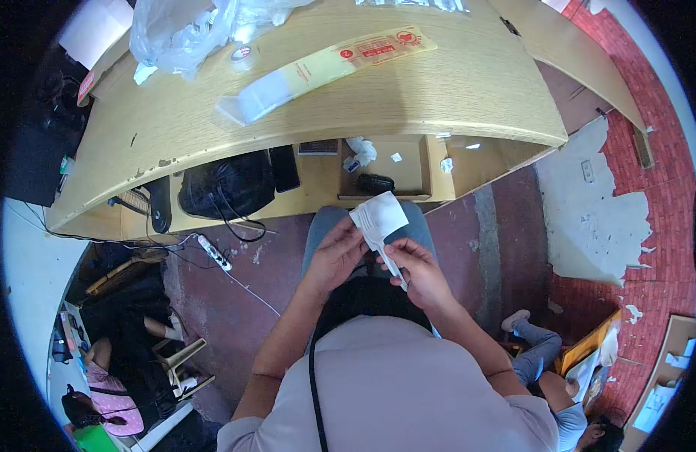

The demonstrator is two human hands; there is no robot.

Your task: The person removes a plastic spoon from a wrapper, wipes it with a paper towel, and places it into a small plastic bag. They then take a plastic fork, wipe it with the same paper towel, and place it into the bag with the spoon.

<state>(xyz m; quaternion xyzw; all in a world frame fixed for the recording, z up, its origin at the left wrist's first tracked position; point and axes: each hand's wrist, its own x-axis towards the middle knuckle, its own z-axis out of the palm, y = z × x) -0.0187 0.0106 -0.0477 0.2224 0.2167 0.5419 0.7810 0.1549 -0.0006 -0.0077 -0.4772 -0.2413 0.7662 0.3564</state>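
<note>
A: What do the hands have hold of, right at the middle of the frame?

B: A white piece (386,216), folded paper perhaps, though its print is too small to read. The left hand (334,253) is half curled, thumb and fingers pinching its left edge. The right hand (422,273) is curled tighter, nipping the narrow strip that runs down from it.

A: And just beyond?

B: The shelf under the counter (476,94). Above the white piece in the frame sits a shallow cardboard box (410,167), with crumpled white paper (361,151) and a dark object (376,183) inside. Left of it are a flat black slab (285,167) and a black bag (231,188) trailing a strap.

A: On top of the counter?

B: A yellow-and-clear plastic sleeve (337,64) with red print lies aslant across the upper middle. Off its left side is a roll of tape (244,57), and a translucent plastic bag (184,38) slumps at the upper left, next to the roll.
</note>
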